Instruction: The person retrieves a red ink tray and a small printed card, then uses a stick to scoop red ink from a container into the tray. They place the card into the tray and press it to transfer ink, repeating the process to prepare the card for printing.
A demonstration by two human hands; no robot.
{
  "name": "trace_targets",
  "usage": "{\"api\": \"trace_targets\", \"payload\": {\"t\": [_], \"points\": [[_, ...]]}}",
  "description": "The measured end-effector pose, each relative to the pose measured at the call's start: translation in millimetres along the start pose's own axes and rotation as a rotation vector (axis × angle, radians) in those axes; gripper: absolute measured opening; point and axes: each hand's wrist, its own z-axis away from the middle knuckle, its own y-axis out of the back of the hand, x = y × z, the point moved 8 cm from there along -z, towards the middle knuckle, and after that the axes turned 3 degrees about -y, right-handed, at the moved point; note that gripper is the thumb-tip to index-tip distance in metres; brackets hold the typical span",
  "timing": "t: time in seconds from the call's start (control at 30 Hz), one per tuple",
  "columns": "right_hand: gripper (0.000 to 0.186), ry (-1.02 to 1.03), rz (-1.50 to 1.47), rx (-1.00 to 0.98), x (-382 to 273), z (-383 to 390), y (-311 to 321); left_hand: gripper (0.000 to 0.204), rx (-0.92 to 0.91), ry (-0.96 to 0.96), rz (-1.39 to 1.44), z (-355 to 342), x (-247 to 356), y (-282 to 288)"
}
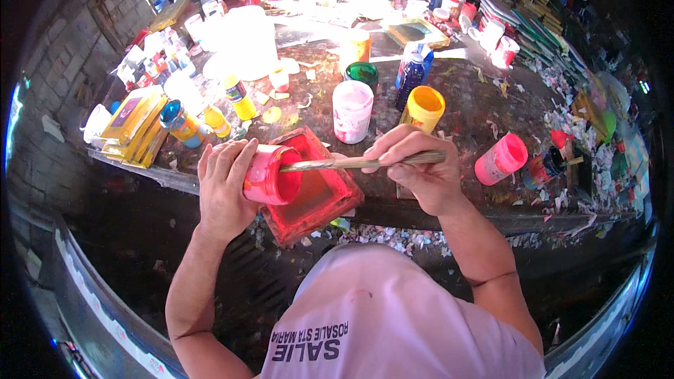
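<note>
A red-pink plastic jar (261,174) is tipped on its side, its mouth turned to the right. Wrapped round its left side is my left hand (228,182), closed on it. My right hand (421,168) grips a thin wooden stick (330,164) near one end, and the stick's other end reaches into the jar's mouth. Below the jar, a red-stained wooden screen frame (342,201) lies at the table's near edge and sticks out past it. The stick crosses above this frame. What is inside the jar is mostly hidden.
Beyond the frame stand a pink-smeared white jar (352,116), a yellow jar (425,107) and a dark blue bottle (413,78). A pink jar (501,159) is at right. Yellow frames (140,126) are stacked at left near a yellow bottle (240,98). Paper scraps (562,84) litter the right side.
</note>
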Motion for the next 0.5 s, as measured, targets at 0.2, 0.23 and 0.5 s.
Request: {"api": "trace_targets", "payload": {"t": [0.2,0.23,0.5], "points": [[0.01,-0.016,-0.159,-0.042,5.1,7.3,38.3,0.086,-0.086,0.006,-0.079,-2.2,20.7,-6.5],[0.011,-0.013,-0.181,-0.035,5.6,8.9,43.6,0.085,-0.095,0.014,-0.082,-2.3,23.7,-8.1],[0.012,-0.076,-0.167,-0.048,33.0,30.0,47.5,0.08,-0.128,0.027,-0.122,-6.5,43.0,-25.9]]}}
